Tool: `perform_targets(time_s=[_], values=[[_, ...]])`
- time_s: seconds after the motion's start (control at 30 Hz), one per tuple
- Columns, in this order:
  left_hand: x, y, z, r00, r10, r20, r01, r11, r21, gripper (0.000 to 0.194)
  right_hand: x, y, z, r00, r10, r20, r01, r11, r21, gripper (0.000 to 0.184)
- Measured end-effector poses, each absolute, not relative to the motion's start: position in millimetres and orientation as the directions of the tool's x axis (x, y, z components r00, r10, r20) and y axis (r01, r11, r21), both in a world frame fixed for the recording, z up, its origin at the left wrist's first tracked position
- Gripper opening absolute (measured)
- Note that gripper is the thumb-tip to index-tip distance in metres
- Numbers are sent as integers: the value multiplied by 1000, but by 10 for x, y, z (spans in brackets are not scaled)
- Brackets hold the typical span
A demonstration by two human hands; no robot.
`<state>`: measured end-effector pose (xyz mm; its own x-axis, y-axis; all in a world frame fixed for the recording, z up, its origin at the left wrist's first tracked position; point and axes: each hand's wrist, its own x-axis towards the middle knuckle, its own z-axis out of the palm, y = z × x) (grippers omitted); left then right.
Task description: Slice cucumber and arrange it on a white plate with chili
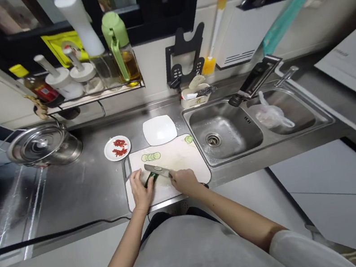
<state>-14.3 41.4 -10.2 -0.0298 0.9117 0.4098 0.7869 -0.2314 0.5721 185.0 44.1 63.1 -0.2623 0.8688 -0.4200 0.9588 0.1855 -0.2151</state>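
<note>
My right hand is wrapped round the handle of a kitchen knife, whose blade points left over the white cutting board. A slice clings to the flat of the blade. Under the tip lies a dark green cucumber piece, gripped by my left hand with thumb and fingers on either side. Farther up the board, a row of overlapping cucumber slices is laid out. A few more slices sit at the board's far right corner.
Behind the board stand a white square plate and a round plate with chopped red pieces. A lidded steel pot is at left, the double sink at right. A shelf of condiments, including an oil bottle, hangs above the counter.
</note>
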Motion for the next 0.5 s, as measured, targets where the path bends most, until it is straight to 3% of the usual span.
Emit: perform_targets(time_s=[0.17, 0.27, 0.37, 0.5], values=[[-64, 582, 211, 321, 908, 270, 828, -407, 386, 48, 2008, 401, 669, -297, 889, -348, 955, 272, -119, 42], [-19, 659, 304, 476, 860, 186, 795, -511, 328, 39, 2061, 407, 706, -301, 883, -360, 953, 286, -97, 40], [-10, 676, 307, 525, 834, 173, 760, -550, 346, 29, 2101, 419, 742, -281, 883, -376, 959, 271, -81, 37], [10, 691, 257, 484, 858, 174, 728, -505, 464, 22, 2187, 430, 756, -210, 899, -383, 977, 201, -66, 35]])
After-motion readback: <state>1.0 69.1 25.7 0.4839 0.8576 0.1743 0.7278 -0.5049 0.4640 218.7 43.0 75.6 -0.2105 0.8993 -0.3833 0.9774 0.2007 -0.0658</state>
